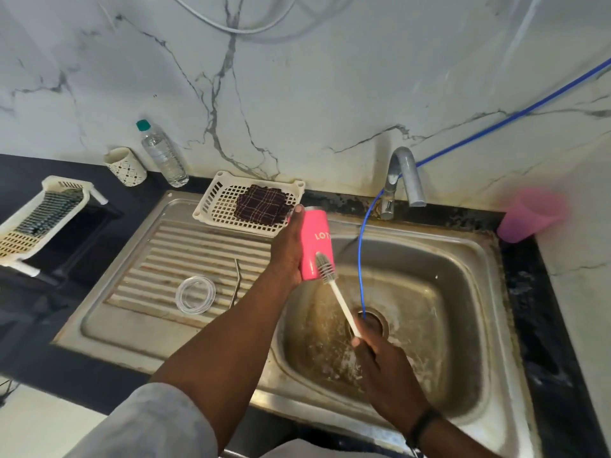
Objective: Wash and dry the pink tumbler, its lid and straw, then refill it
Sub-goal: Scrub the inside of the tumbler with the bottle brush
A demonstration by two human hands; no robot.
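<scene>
I held the pink tumbler in my left hand, fingers wrapped round its body, at the centre of the frame above the left edge of the sink basin. My right hand, lower right of centre, gripped the white handle of the bottle brush; the bristle head lay against the tumbler's lower outer wall.

Procedure, as I judged it: keep the tumbler over the basin so runoff drains there. Work the bristles along the outer wall, turning the tumbler in the left hand between strokes. Then feed the brush in through the mouth and scrub the inside.

The tumbler's long axis ran nearly vertical in the frame, its upper end leaning slightly left. Which end was the mouth I could not tell.

The clear lid and the metal straw lay on the ribbed drainboard, left of centre, untouched. The tap showed no visible stream.
</scene>
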